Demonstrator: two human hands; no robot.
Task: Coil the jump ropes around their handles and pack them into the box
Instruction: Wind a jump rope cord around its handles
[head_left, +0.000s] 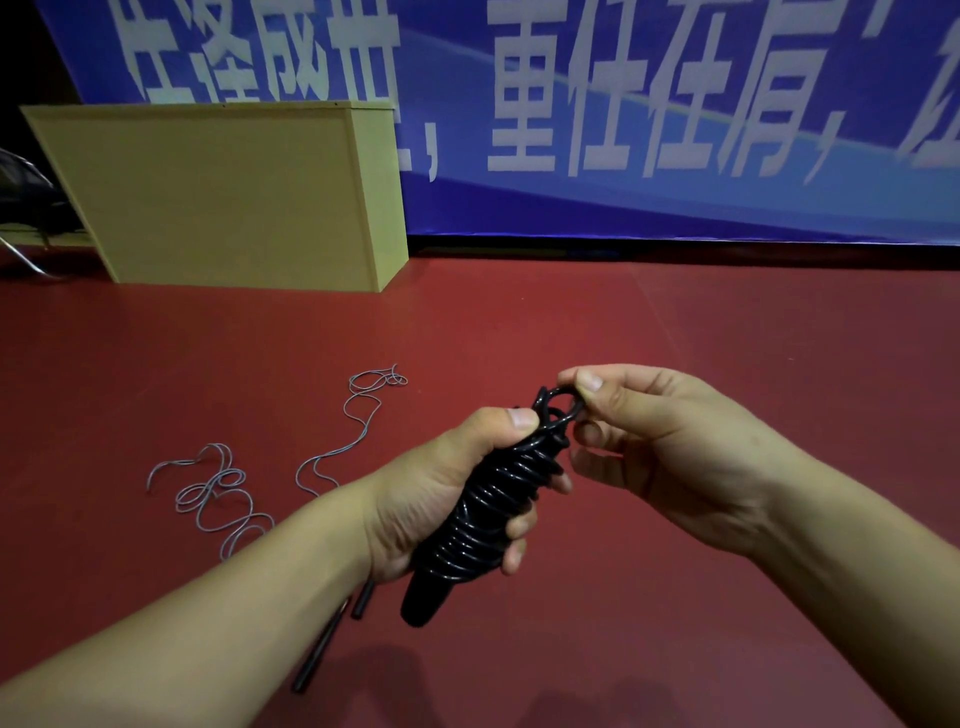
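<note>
Two bare hands meet over a matte, dark red floor (675, 338) in the single head view. The left hand (441, 499) wraps its grip around a black jump rope (488, 499): thumb pressed near the top, fingers curled round the far side. The cord is glossy and round in section, wound in tight overlapping turns round the handles into a thick bundle that tapers toward a smooth, blunt black end sticking out below the fist. The bundle's long axis runs on a diagonal, lower end toward the bottom left, upper end pointing up and to the right, away from the person. At that upper end a small loop of cord stands out, and the right hand (670, 447) pinches it between thumb and forefinger, the other fingers loosely curled beneath.

On the floor to the left lies a thin grey rope (234, 493), dull and wiry, sprawled in loose irregular curls and trailing toward the far side. Its slim dark handles (322, 649), straight rods, show partly from under the left forearm. Farther back on the left stands a pale yellow box (223, 197), flat-sided with a framed front panel. Behind it hangs a smooth blue banner (675, 104) with large white characters.
</note>
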